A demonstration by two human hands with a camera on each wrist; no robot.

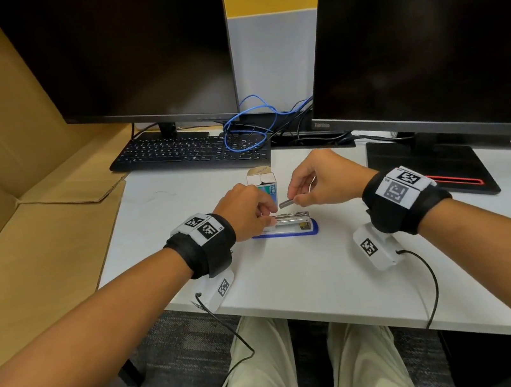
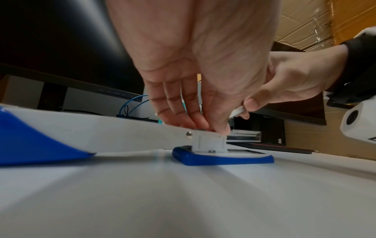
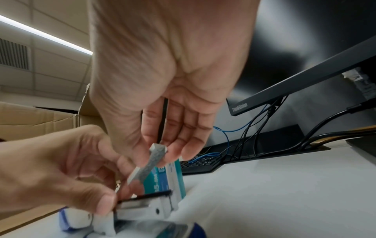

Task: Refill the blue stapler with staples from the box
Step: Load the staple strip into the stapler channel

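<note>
Stapler [image 1: 289,223] lies opened; right hand [image 1: 322,182] pinches staple strip [image 1: 286,203] above its channel, left hand [image 1: 247,214] gripping the hinge; loading and closing remain.

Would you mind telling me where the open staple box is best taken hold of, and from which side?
Take the staple box by its two narrow side walls, coming from above and the far side. It stands upright with its flap open on top, and the left hand and stapler crowd its near face.

black wristbands [image 1: 204,248], white marker tags, beige trousers [image 1: 259,376]
</note>
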